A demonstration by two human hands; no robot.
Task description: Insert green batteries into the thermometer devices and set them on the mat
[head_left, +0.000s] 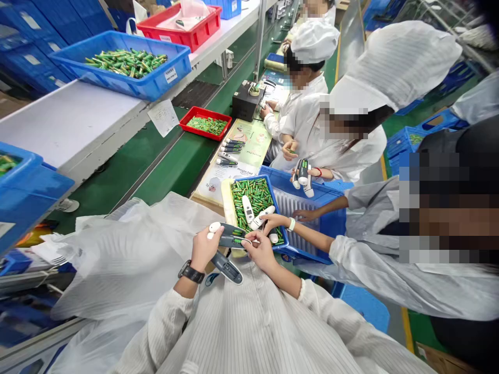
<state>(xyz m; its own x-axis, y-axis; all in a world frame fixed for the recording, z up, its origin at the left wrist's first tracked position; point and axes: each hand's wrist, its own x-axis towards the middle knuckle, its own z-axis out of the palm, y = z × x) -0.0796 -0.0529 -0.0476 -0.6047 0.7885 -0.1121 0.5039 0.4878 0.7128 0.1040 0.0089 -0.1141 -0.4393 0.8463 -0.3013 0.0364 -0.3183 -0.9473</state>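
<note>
My left hand [202, 248], a black watch on its wrist, is closed round a grey and white handheld device [229, 236] whose back is open, with green batteries showing inside. My right hand [260, 248] pinches at the device's right end, fingertips on the open compartment. A second dark grey device [228, 267] sits just below my left hand, against my white striped coat; I cannot tell what supports it. Right behind my hands stands a small blue tray [281, 228] full of green batteries [255, 196], with white devices lying on top.
A co-worker's hand [273, 221] reaches into the battery tray; their other hand [307, 214] rests on a blue ribbed crate [331, 218]. More workers in white sit along the green conveyor [128, 176]. A clear plastic sheet [128, 254] lies left. Blue bin [156, 83] and red tray [195, 117] hold batteries.
</note>
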